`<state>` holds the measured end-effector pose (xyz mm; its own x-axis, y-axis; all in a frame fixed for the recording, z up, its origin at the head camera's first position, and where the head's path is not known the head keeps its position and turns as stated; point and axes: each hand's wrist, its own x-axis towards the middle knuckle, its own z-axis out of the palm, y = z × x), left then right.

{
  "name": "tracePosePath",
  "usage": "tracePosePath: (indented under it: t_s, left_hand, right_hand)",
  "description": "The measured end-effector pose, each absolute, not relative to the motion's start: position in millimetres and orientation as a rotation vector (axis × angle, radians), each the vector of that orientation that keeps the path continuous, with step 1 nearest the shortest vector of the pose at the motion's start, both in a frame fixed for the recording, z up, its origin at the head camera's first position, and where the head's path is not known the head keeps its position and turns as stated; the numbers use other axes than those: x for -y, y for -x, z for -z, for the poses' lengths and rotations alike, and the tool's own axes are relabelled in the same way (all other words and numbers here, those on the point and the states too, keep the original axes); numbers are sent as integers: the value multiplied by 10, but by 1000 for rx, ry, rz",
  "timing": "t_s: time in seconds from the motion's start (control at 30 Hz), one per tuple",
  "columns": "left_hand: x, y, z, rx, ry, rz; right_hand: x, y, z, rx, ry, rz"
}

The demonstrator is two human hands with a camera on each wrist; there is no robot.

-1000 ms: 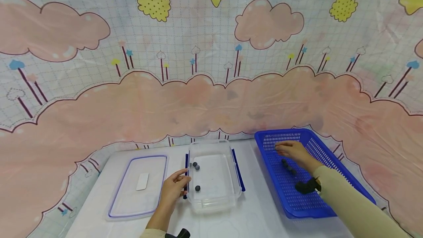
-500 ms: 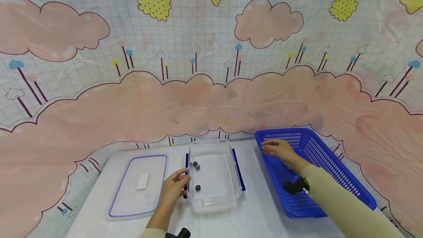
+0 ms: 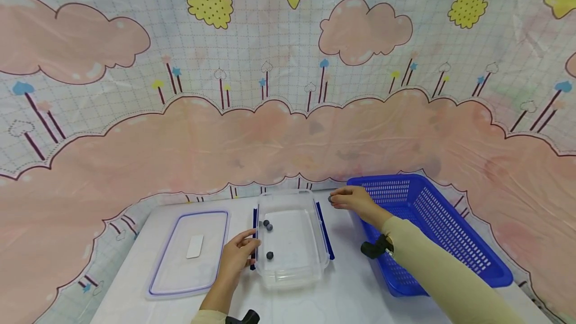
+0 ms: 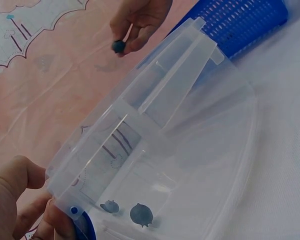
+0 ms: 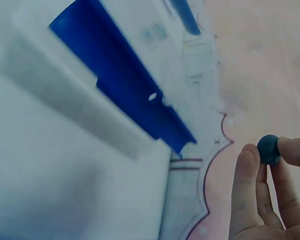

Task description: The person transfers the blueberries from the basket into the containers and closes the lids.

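Note:
My right hand (image 3: 357, 201) pinches a dark blueberry (image 5: 268, 149) between thumb and fingertips, in the air between the blue basket (image 3: 382, 284) and a clear plastic box (image 3: 294, 244). The left wrist view also shows this blueberry (image 4: 118, 46), above the box's far end. At the box's left side, my left hand (image 3: 236, 254) grips the wall beside a blue latch (image 4: 84, 225). On the box floor, toward the left, lie a lone blueberry (image 3: 270, 255) and two touching blueberries (image 3: 269, 227). My right forearm covers part of the basket's floor.
A clear lid (image 3: 168, 254) with a blue seal and a white rectangle (image 3: 195, 246) on it lies flat left of the box. Another blue latch (image 3: 325, 231) hangs along the box's right side. A patterned cloth (image 3: 288, 149) rises behind the white table (image 3: 351, 304).
My right hand has moved left from over the basket, past its rim, carrying a blueberry toward the box. My left hand and the box stay put.

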<state>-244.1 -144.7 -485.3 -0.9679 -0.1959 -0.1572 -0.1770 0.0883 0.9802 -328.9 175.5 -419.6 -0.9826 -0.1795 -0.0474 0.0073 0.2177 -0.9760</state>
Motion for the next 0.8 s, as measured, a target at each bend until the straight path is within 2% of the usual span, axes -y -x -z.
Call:
tracePosePath:
  t_s: [0.8]
  left_hand:
    - [1453,2443,4847,2318,-405,2072]
  right_hand:
    - [-832,3413,4304,-2210,153,1929]
